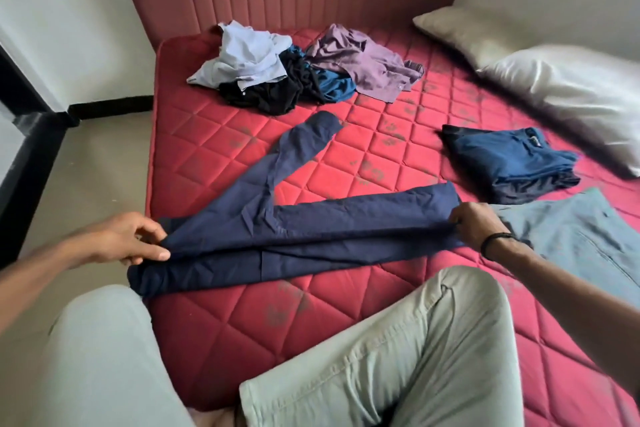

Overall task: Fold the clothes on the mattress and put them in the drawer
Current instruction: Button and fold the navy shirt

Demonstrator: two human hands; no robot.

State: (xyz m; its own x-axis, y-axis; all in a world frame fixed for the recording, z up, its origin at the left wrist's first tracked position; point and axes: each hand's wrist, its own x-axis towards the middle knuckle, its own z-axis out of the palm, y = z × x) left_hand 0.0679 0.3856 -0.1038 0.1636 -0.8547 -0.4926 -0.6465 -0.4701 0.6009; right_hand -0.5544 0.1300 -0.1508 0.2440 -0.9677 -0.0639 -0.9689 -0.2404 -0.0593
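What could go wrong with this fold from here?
1. The navy blue trousers overhang the left edge of the red quilted mattress at the left hand; that end could slide off toward the floor.
2. One leg splays away from the other, so folding now would likely come out crooked.
3. The right hand pinches close to the grey-blue garment, which could get dragged along.

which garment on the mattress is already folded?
The blue garment beside the white pillow: a compact stack. The navy one is stretched between both hands; the rest lie crumpled or flat.
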